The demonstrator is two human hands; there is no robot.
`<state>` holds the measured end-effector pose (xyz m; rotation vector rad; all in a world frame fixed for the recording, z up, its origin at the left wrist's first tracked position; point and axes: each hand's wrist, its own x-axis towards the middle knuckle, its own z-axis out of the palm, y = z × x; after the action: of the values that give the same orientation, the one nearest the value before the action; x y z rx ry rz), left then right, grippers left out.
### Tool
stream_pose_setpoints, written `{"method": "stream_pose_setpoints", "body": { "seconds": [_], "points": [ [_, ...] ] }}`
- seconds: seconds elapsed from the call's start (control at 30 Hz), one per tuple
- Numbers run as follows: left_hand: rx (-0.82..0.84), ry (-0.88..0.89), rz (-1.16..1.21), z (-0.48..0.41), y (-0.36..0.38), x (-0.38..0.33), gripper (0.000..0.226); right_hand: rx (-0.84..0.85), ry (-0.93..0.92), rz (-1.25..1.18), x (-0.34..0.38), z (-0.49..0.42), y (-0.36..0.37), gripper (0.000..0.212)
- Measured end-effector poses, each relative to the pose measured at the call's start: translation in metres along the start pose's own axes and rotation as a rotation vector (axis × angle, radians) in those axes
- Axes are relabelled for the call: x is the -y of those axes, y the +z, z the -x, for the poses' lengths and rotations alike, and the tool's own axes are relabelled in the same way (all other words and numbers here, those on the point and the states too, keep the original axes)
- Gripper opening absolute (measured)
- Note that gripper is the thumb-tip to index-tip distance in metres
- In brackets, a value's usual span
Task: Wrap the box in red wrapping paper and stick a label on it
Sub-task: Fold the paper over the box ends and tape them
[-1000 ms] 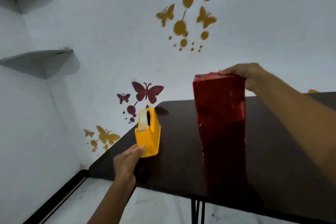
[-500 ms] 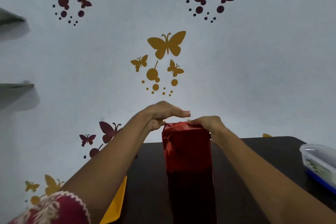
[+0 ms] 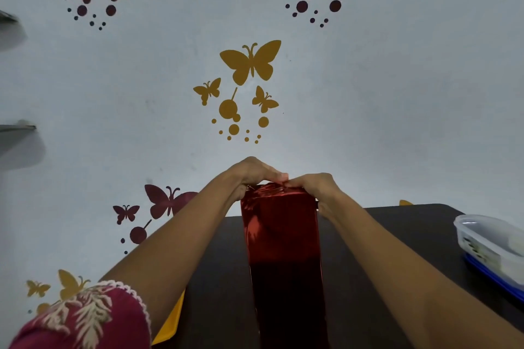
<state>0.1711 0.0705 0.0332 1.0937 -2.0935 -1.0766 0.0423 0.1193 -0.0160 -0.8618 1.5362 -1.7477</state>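
At bench centre, between my forearms: one box, stood on end, its long axis upright, sheathed in shiny red paper that is gathered and creased at the top end.

Item, left grip: arched over the box top from the left, fingertips down on the folds and touching the fingers of the other hand. Whether it pinches the paper or only presses it, I cannot tell.

Item, right grip: curled over the top right corner of the box, clamped on it, thumb apparently on the right face.

Relation governing the next move: the open work is the top end, directly under both grips. Neither hand is plainly nearer, though the left reaches further across. In my judgement the folds there need flattening and fixing while one grip holds them down.

Item, bench: dark, set against the wall.

Item, tub: clear plastic on a blue base, at the right edge, well apart from the box. There are dark marks on its side, too small to read.

Item, yellow thing: at lower left, mostly hidden under my left forearm, so I cannot tell its kind.

Item, sleeve: red, with pale embroidery.

Label: none on the faces shown. Brands and writing: none legible.
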Motion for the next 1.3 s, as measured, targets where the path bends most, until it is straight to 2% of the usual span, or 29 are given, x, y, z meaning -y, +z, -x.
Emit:
{"method": "stream_pose_setpoints", "body": {
  "seconds": [0.27, 0.5, 0.67, 0.87, 1.13, 1.3],
  "points": [
    [-0.042, 0.100, 0.056, 0.005, 0.010, 0.003, 0.025, 0.012, 0.007, -0.003, 0.001, 0.003, 0.000, 0.026],
    [-0.053, 0.121, 0.090, 0.001, 0.007, 0.012, 0.015, 0.008, 0.012, 0.012, 0.000, 0.002, 0.000, 0.026],
    [-0.071, 0.121, 0.050, 0.002, 0.012, 0.009, 0.024, 0.017, -0.005, 0.035, 0.001, 0.005, 0.000, 0.018],
    [-0.115, 0.108, -0.016, 0.000, 0.015, 0.010, 0.029, 0.026, -0.025, 0.045, 0.000, 0.008, 0.000, 0.024],
    [-0.109, 0.181, -0.047, 0.005, 0.016, 0.012, 0.022, 0.067, -0.069, 0.003, -0.002, 0.014, 0.000, 0.027],
    [-0.102, 0.196, -0.066, 0.004, 0.016, 0.013, 0.021, 0.040, -0.078, 0.059, -0.003, 0.010, -0.001, 0.052]
  ]
}}
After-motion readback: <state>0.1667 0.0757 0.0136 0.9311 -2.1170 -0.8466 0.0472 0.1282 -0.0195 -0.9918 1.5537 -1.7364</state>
